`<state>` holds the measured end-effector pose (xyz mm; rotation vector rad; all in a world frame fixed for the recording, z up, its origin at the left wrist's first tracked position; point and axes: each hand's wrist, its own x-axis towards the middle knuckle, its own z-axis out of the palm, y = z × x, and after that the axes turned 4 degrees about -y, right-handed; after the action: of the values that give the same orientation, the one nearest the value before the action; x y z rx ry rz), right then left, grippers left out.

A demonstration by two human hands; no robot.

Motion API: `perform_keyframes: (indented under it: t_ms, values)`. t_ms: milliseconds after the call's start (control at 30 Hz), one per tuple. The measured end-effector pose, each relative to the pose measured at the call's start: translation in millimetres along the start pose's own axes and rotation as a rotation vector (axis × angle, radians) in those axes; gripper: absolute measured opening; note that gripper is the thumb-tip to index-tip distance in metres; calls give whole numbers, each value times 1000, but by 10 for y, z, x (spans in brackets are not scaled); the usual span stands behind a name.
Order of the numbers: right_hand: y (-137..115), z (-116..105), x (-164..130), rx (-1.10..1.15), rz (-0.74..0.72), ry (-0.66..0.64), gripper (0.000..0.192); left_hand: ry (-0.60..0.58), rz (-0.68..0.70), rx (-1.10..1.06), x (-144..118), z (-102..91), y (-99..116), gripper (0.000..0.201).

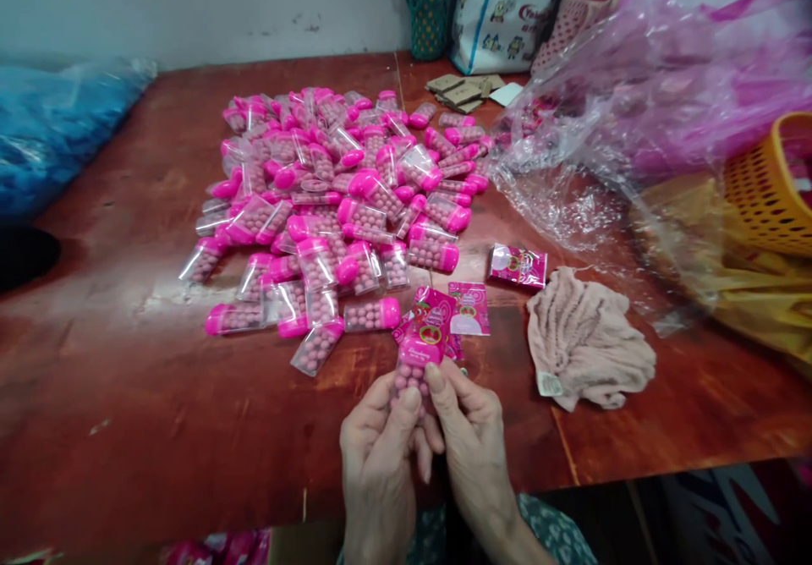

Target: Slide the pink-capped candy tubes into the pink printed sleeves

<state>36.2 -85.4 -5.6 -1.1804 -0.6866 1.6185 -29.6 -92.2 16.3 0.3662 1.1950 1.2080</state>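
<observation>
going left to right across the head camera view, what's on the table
blue plastic bag → pile of pink-capped candy tubes → candy tube with a label held in both hands (left hand, right hand) → pink cloth → orange basket

Behind both hands [422, 455] lies the heap of candy tubes [336, 201], a cloth [587, 341] to their right.

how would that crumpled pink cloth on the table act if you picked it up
The crumpled pink cloth would probably go floppy and drape, since it lies in soft folds. It looks light for its size. It seems unlikely to roll or slide on the wooden table.
</observation>
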Motion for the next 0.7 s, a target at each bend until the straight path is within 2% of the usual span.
perform_keyframes:
  t_ms: [167,367,467,567,700]
  values:
    - [-109,-90,109,118,42,-70,25,-64,42,111,63,-17,-41,14]
    - [-179,-117,217,224,145,11,25,-60,4,280,3,34,-70,20]
    - [-139,-88,172,174,180,-27,26,-14,11,249,-45,54,-75,21]
    - [-86,-61,123,120,188,2,28,17,-1,212,-60,49,-97,22]
    - [-51,-44,104,97,161,24,27,-3,-22,140,-19,47,-120,24]
